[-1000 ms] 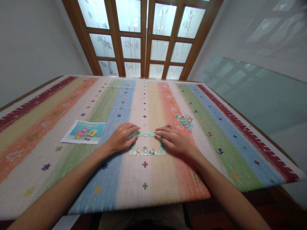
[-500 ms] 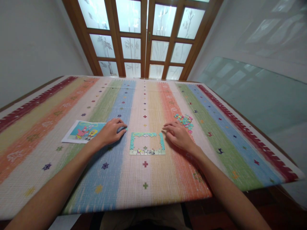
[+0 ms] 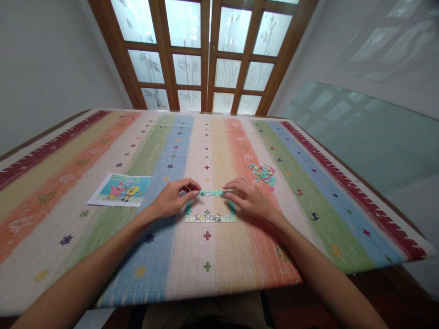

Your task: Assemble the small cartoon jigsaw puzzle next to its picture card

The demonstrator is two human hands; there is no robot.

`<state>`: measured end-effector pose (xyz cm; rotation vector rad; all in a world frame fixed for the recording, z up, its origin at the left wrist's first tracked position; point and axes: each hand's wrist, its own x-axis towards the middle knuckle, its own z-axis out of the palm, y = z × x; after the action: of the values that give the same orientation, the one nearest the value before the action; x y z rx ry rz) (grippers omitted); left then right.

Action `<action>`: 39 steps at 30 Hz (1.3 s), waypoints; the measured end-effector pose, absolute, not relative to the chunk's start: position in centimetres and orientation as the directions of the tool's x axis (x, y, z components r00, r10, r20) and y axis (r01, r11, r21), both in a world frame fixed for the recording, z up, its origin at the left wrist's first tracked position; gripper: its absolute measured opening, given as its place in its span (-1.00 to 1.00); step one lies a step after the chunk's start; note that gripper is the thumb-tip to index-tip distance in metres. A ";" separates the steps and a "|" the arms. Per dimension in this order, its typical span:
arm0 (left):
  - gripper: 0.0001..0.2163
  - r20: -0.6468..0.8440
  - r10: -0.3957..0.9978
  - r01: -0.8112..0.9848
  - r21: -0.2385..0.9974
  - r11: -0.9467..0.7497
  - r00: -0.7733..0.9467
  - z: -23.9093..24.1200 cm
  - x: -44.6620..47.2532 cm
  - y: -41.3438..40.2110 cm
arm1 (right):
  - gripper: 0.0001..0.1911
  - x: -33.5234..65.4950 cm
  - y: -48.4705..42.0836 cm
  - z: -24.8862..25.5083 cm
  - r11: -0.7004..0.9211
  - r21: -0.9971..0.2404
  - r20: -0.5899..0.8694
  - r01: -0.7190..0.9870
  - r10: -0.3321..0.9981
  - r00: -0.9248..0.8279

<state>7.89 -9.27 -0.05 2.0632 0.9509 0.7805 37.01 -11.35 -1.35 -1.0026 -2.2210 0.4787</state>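
Observation:
A rectangular jigsaw border (image 3: 211, 218) of joined pieces lies in front of me, the tablecloth showing through its middle. My left hand (image 3: 175, 197) is at its far left corner, thumb and index finger pinched at the end of the teal top row (image 3: 211, 193). At the far right corner, my right hand (image 3: 249, 198) has its thumb and index finger closed around the row's other end. The fingers cover both upper corners, so the exact pieces between them are hidden.
Loose jigsaw pieces (image 3: 263, 174) lie in a pile beyond my right hand. On the left rests a printed cartoon picture (image 3: 120, 189). A striped cloth (image 3: 207, 249) covers the table, whose near edge is close to me. Glazed wooden doors (image 3: 206, 55) stand behind.
My left hand has moved right, from beside the picture to the border's far left corner, uncovering the picture. My right hand has shifted slightly left onto the far right corner.

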 end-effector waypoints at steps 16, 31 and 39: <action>-0.66 0.068 0.831 0.064 0.990 -0.123 0.552 -0.9 10.6 -11.5 | -0.82 34.6 -12.4 -1.4 0.774 -0.548 0.492 0.318 0.605 -0.626; -0.73 0.093 0.808 0.105 0.977 -0.187 0.582 -1.3 10.6 -11.5 | -0.75 35.2 -12.2 -0.6 0.784 -0.542 0.466 0.302 0.580 -0.669; -0.85 0.331 0.804 0.464 0.681 -0.566 0.494 -1.5 8.9 -10.3 | -0.82 37.3 -10.8 -2.0 0.670 -0.431 0.408 0.605 0.742 -0.532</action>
<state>8.91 -10.27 -1.46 2.2280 1.0413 0.8749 37.35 -10.76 -1.95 -1.0371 -2.3144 0.3179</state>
